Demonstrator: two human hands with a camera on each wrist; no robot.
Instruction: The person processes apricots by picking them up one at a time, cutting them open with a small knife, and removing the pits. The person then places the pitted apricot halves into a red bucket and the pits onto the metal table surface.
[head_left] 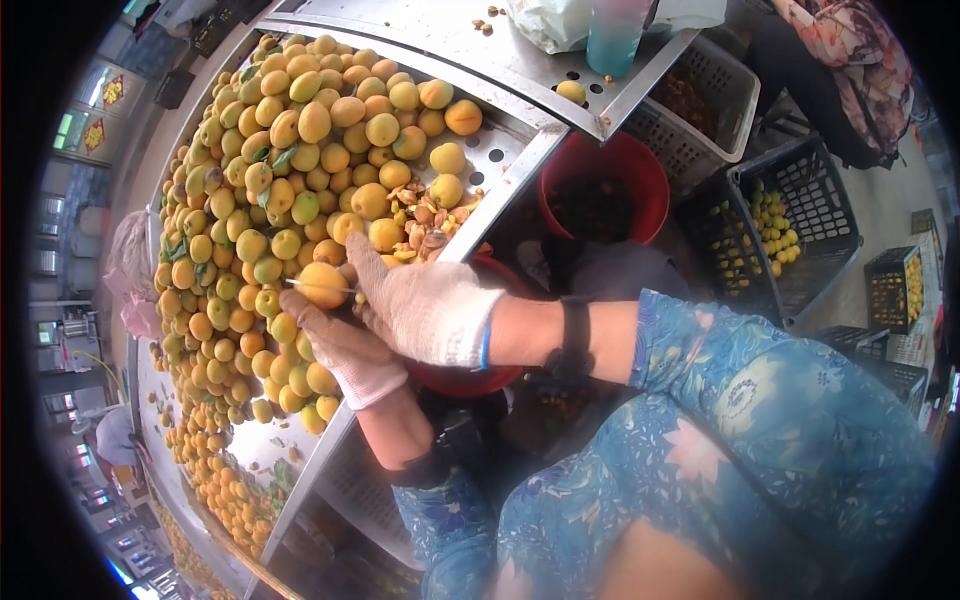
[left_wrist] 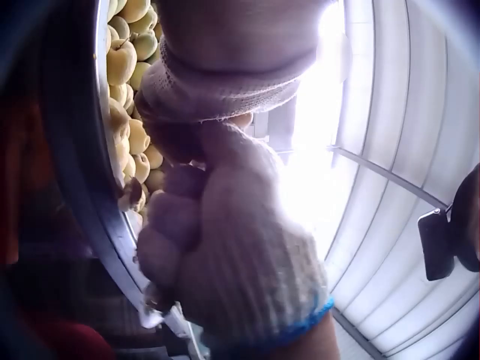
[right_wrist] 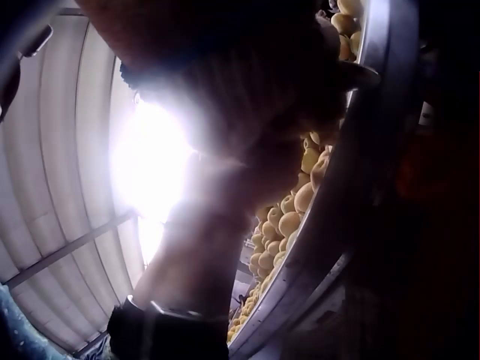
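Observation:
A yellow-orange apricot (head_left: 322,274) lies between the gloved hands over the fruit heap, a thin pale blade (head_left: 335,290) across it. The left hand (head_left: 350,348) holds the fruit from below with thumb and fingers. On its other side the right hand (head_left: 430,310), in a blue-edged glove, curls round a small knife, fingers close against the fruit. In the left wrist view the right hand (left_wrist: 247,240) is curled beside the left (left_wrist: 202,94), and a shiny metal piece (left_wrist: 152,316) sticks out below it. The right wrist view is dark; glove and hand overlap there.
Apricots (head_left: 240,200) cover the metal table (head_left: 500,210); split pieces and pits (head_left: 432,222) lie near its edge. Below stand a red bucket (head_left: 655,190), a grey crate (head_left: 735,130) and a black crate (head_left: 825,190) with fruit. Another person (head_left: 850,60) is at upper right.

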